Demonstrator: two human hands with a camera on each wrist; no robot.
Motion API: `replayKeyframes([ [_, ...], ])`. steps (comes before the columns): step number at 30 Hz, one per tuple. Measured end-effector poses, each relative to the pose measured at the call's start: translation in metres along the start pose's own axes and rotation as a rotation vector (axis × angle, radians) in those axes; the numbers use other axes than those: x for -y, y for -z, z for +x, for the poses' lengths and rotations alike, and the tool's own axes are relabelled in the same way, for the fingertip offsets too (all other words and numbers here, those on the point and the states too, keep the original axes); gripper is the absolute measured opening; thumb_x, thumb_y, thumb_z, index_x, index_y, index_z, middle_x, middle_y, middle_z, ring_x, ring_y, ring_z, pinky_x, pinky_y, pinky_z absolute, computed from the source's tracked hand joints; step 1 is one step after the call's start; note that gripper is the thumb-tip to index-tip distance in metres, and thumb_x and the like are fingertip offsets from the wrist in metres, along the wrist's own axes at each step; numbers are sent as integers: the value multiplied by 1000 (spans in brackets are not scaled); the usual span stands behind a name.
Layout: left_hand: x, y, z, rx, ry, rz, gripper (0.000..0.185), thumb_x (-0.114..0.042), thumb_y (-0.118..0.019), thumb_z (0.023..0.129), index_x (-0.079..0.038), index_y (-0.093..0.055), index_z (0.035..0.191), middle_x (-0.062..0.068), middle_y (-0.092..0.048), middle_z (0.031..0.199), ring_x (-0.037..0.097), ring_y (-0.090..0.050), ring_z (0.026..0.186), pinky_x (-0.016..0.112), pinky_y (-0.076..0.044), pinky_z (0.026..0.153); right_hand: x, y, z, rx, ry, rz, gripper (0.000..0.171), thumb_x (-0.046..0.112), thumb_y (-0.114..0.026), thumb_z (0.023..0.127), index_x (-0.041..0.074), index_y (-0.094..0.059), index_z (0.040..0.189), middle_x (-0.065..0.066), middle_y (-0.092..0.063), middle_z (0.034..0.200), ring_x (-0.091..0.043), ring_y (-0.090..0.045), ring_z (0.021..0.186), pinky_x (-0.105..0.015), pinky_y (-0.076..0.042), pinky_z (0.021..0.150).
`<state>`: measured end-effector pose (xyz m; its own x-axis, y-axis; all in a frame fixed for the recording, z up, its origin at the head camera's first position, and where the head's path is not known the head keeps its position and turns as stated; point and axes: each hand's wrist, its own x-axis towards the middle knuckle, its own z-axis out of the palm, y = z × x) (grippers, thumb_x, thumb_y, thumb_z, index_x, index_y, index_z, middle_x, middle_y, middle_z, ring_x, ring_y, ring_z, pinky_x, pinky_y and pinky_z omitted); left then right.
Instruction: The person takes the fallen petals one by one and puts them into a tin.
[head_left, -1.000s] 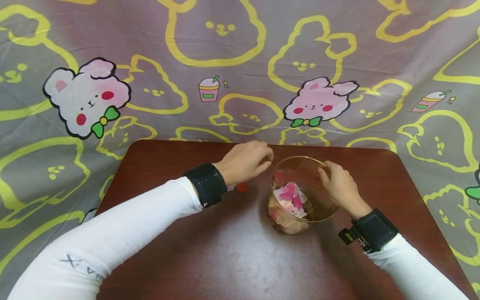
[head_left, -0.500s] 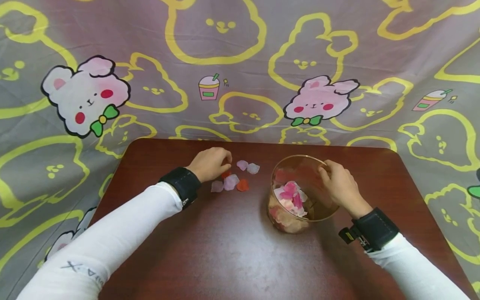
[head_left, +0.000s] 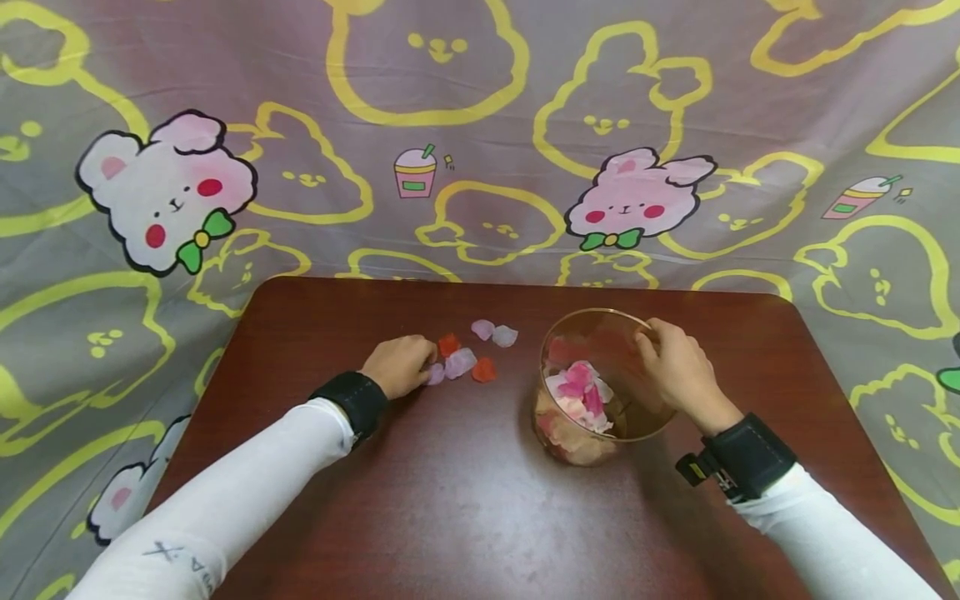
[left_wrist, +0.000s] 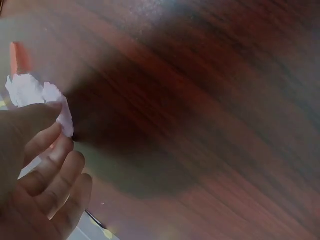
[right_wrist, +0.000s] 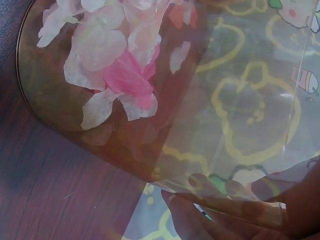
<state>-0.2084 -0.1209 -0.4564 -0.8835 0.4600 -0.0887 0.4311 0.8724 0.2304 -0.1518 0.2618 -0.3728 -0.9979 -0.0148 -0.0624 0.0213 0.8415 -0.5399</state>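
My left hand [head_left: 401,367] lies low on the bench [head_left: 465,517], fingers curled, thumb and fingertips pinching a pale pink petal [head_left: 437,374]. Just past my fingertips, to the right, the other loose petals [head_left: 468,354] run in a short line slanting away towards the glass bowl [head_left: 558,421]; this hand is the nearer one to them. My right hand [head_left: 678,371] grips the bowl's far right rim, fingers hooked over it. The bowl stands upright, mouth up, with petals heaped inside.
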Motion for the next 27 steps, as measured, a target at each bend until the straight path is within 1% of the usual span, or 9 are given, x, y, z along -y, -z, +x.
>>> replayKeyframes([
  [4,-1,-6,1,-50,-24,24,12,-11,-74,88,-10,-66,78,5,-65,77,18,-59,71,40,-51,64,-1,1,0,3,-3,-4,27,22,-50,106,0,-62,117,-19,-69,98,-19,-47,57,-32,-34,49],
  [7,-1,-10,1,-70,-33,43,16,-8,-72,88,-12,-65,75,5,-65,74,19,-59,68,40,-50,61,-1,2,-1,4,-3,-7,28,22,-49,106,0,-62,118,-19,-69,97,-19,-48,58,-32,-35,50],
  [10,-1,-10,0,-72,-36,50,18,-7,-71,89,-13,-63,73,5,-64,73,20,-60,67,40,-49,60,-1,2,-1,1,1,-8,27,22,-49,106,0,-62,118,-20,-70,99,-19,-49,59,-32,-35,50],
  [16,1,-7,-3,-66,-47,58,18,-8,-70,90,-13,-64,74,5,-65,73,20,-62,68,39,-50,59,-1,0,1,0,8,-2,28,22,-49,106,0,-62,118,-22,-71,108,-19,-48,57,-32,-35,50],
  [21,4,-3,-6,-55,-21,53,14,-12,-72,91,-12,-66,79,3,-63,72,18,-57,67,36,-47,60,-1,-1,1,7,11,2,28,22,-49,106,0,-62,119,-22,-70,105,-19,-47,56,-32,-34,49],
  [25,5,3,-6,-81,-18,54,12,-12,-73,91,-10,-66,80,4,-63,73,18,-57,68,36,-49,62,-1,0,1,8,11,4,28,22,-49,106,0,-61,119,-21,-70,100,-19,-46,55,-32,-34,47],
  [27,6,6,-5,-101,-23,51,12,-11,-73,90,-10,-66,81,4,-64,74,18,-58,69,37,-51,64,-1,0,1,9,13,7,28,22,-49,106,0,-62,118,-21,-70,101,-18,-46,54,-32,-34,47],
])
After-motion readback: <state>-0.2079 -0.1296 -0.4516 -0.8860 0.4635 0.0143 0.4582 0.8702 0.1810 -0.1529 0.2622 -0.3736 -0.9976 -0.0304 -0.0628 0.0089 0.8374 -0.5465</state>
